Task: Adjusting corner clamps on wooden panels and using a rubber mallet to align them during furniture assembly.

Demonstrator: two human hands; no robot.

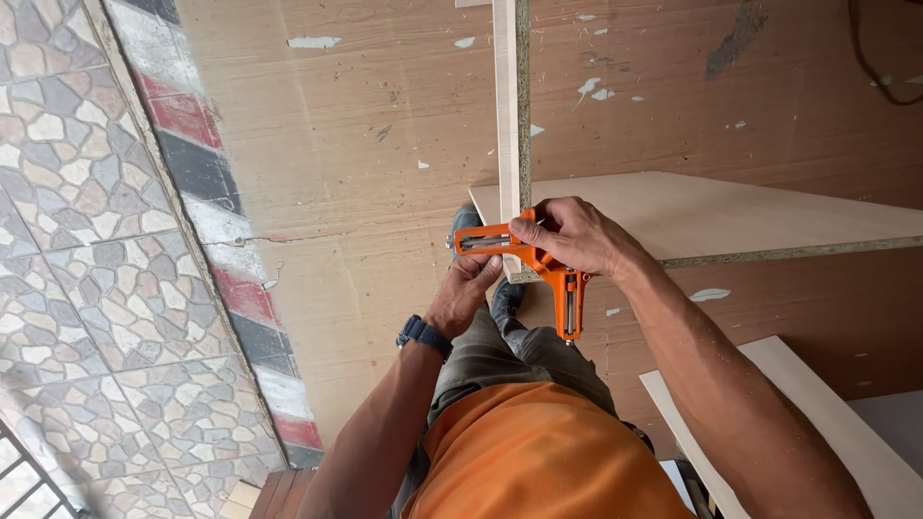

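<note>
Orange corner clamp (538, 264); grey-beige mosaic floor (87, 240).

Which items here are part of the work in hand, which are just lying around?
In use:
- orange corner clamp
- upright panel
- flat panel
- left hand under the clamp
- right hand on top of it

Lying about:
- spare board, lower right
- black cable, top right
</note>
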